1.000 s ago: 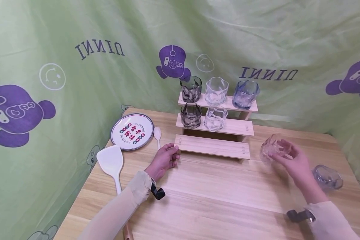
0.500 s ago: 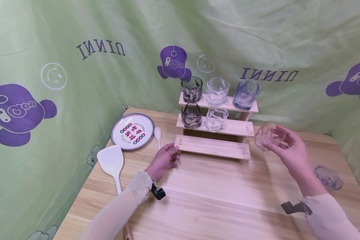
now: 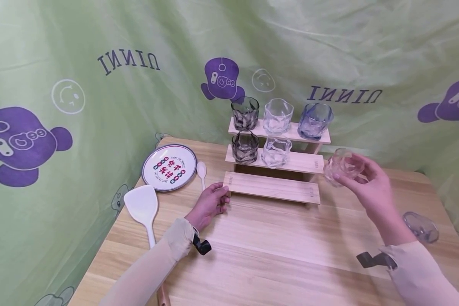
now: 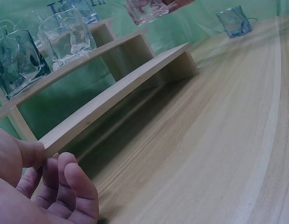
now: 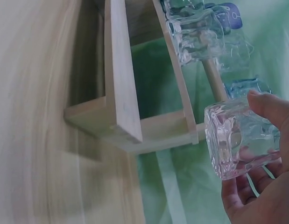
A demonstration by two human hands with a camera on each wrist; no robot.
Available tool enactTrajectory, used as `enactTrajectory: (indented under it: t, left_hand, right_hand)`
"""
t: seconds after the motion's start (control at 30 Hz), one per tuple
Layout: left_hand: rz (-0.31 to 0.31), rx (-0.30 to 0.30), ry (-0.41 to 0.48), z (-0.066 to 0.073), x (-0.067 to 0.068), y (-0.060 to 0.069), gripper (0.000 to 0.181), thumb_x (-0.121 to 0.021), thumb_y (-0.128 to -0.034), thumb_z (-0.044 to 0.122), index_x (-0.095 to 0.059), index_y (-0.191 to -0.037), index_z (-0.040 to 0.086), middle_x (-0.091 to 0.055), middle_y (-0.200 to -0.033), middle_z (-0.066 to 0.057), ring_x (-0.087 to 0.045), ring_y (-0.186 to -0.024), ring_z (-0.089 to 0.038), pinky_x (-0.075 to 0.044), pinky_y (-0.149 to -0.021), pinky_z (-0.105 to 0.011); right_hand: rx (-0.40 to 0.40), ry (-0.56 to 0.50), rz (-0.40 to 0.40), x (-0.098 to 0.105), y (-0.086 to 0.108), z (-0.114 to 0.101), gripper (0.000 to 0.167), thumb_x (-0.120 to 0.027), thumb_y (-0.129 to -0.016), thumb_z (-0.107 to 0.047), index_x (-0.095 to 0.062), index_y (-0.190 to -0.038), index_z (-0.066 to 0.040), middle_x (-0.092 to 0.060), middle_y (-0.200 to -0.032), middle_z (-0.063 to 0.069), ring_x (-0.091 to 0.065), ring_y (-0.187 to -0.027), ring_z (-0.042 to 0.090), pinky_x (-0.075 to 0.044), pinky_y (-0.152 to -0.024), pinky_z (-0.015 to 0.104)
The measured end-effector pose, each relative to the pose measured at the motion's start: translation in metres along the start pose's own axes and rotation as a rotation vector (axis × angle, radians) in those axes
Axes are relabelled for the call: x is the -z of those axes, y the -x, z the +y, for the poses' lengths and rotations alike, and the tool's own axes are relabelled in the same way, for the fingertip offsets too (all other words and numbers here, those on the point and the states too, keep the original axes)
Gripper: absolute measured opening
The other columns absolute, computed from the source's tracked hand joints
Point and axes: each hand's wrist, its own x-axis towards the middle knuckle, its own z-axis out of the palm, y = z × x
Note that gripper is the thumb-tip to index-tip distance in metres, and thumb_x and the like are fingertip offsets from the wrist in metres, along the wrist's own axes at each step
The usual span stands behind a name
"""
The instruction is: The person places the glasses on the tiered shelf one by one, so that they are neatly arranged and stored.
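A three-step wooden rack (image 3: pixel 271 187) stands on the table. My left hand (image 3: pixel 208 205) pinches the left end of its bottom step, thumb on top and curled fingers below. My right hand (image 3: pixel 372 187) grips a clear, pinkish glass (image 3: pixel 341 166) in the air, just right of the middle step; the right wrist view shows thumb and fingers around this glass (image 5: pixel 237 135). On the top step are a dark glass (image 3: pixel 245 114), a clear glass (image 3: pixel 277 117) and a blue glass (image 3: pixel 315 121). The middle step bears another dark glass (image 3: pixel 245 148) and another clear glass (image 3: pixel 276 151).
A bluish glass (image 3: pixel 420 227) lies at the table's right, beyond my right forearm. At the left are a printed plate (image 3: pixel 153 170), a small white spoon (image 3: pixel 201 170) and a white spatula (image 3: pixel 142 204). Green printed fabric (image 3: pixel 168 97) hangs behind the table.
My right hand has raised the pinkish glass and carried it leftward, closer to the rack's middle step. The left hand has stayed on the bottom step.
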Motion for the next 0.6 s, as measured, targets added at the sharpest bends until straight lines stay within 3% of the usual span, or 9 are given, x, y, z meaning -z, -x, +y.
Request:
enactTrajectory:
  t: [0.27, 0.6]
  left_hand:
    - [0.005, 0.002, 0.0, 0.002, -0.001, 0.002, 0.042, -0.067, -0.0994, 0.02, -0.048, -0.134, 0.008, -0.064, -0.102, -0.008, -0.059, -0.079, -0.015, -0.051, -0.061, -0.026]
    - [0.011, 0.013, 0.007, 0.001, 0.0, 0.001, 0.04, -0.067, -0.0994, 0.021, -0.049, -0.133, 0.009, -0.065, -0.102, -0.008, -0.059, -0.079, -0.015, -0.052, -0.061, -0.027]
  right_hand:
    - [0.025, -0.102, -0.012, -0.027, -0.014, -0.01, 0.075, -0.086, -0.081, -0.002, -0.049, -0.147, -0.006, -0.057, -0.135, 0.014, -0.055, -0.114, 0.019, -0.049, -0.088, 0.012]
    - [0.02, -0.046, -0.029, -0.054, -0.026, -0.011, 0.078, -0.088, -0.081, -0.01, -0.048, -0.148, -0.007, -0.056, -0.136, 0.016, -0.056, -0.113, 0.02, -0.05, -0.087, 0.013]
